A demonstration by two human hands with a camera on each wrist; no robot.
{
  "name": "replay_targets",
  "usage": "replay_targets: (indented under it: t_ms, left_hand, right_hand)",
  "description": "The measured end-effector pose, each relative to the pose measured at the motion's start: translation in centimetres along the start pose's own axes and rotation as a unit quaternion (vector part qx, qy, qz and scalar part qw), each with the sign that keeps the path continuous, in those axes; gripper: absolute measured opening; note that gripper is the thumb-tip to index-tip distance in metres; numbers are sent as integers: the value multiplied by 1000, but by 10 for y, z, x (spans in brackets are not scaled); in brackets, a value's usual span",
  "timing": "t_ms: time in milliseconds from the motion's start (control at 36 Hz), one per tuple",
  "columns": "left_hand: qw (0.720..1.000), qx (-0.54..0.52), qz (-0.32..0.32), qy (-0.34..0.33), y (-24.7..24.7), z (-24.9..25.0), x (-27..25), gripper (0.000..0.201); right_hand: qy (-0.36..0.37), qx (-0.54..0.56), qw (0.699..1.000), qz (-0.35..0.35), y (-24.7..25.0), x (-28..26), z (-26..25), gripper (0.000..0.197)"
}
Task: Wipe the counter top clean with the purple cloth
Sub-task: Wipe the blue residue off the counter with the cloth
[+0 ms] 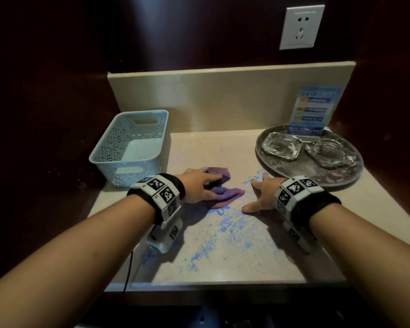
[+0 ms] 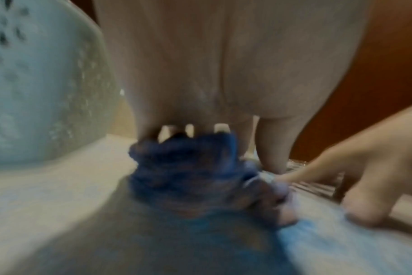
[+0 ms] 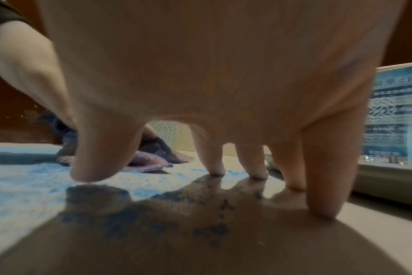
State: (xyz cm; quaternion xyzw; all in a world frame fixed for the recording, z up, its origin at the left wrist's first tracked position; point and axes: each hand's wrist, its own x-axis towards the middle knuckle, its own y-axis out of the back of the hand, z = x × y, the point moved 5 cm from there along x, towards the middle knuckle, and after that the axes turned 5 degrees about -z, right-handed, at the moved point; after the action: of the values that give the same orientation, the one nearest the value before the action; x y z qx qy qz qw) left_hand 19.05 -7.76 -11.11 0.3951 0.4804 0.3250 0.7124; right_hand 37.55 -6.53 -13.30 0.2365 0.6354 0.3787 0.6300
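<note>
The purple cloth lies bunched on the beige counter top, just right of the basket. My left hand sits on top of it, fingers and thumb curled down around the bunch. Blue powdery smears spread from the cloth toward the counter's front edge. My right hand rests on the counter to the right of the cloth, fingers spread and straight. Its fingertips press on the surface, and it holds nothing. The right wrist view shows the cloth beyond the thumb.
A pale blue perforated basket stands at the back left, close to my left wrist. At the back right a round metal tray carries two glass ashtrays and a blue sign. A wall socket is above the backsplash.
</note>
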Motion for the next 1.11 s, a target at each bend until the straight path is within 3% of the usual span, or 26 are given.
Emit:
replay_targets:
  t_ms: [111,250,333,389,444,500,611,722,917,972,1111]
  left_hand:
    - [997,62,-13,42,-10,-13,4,56]
    - [999,20,7,27,-7,-18,15,38]
    - [996,13,79,44,14,-25,22,30]
    - [988,-1,138,67,29,-32,25,32]
    - [984,-5,158,80,35,-38,31,36]
    - [987,2,137,85,32,-38,40,42]
    - [992,80,32,91,15,-19,53,49]
    - [989,111,6,93,8,-1,53,55]
    - [995,98,-17,-28,-11,39,40,39]
    - [997,81,12,-12,2,28,35,36]
    - [987,104,68,105,34,-31,15,35]
  right_hand:
    - [-1,-1,1000,5,0,-1,-2,109]
    - [4,-4,1000,3,-1,-1,-5,110]
    - [9,-3,1000,5,-1,-1,-6,111]
    - [12,-5,1000,6,0,-1,-6,111]
    - [15,-6,1000,3,0,-2,-7,111]
    - [18,-8,1000,2,0,-3,-7,111]
    - [18,-11,1000,-1,0,-3,-8,110]
    - [16,-11,1000,0,1,-5,-9,110]
    - [23,-17,999,34,-1,-9,-11,106]
    - [21,-19,999,29,-1,-10,-10,109]
    - [21,-15,1000,-1,0,-9,-11,111]
